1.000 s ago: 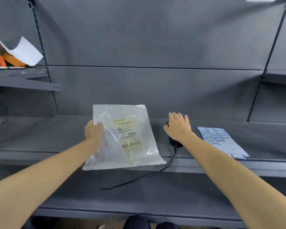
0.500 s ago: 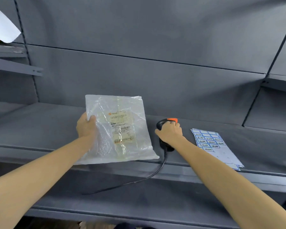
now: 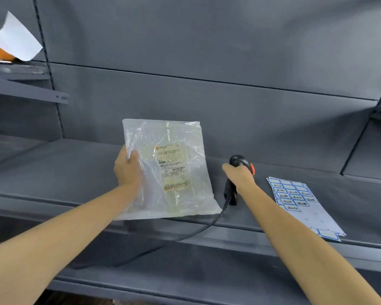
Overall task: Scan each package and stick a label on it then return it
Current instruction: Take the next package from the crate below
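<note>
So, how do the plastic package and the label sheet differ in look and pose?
The package is a crinkled, see-through bag; the label sheet is flat, opaque paper with blue-bordered stickers. The left hand holds the package tilted up, while the sheet lies untouched on the shelf. Both carry printed text.

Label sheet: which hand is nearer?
Right. The right hand grips the scanner just left of the label sheet; the left hand holds the package farther left.

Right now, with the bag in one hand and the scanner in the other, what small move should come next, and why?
Probably turn the scanner in the right hand leftward at the printed slip on the clear package. The left hand holds the package with that slip facing the person, and the scanner's head is beside it.
</note>
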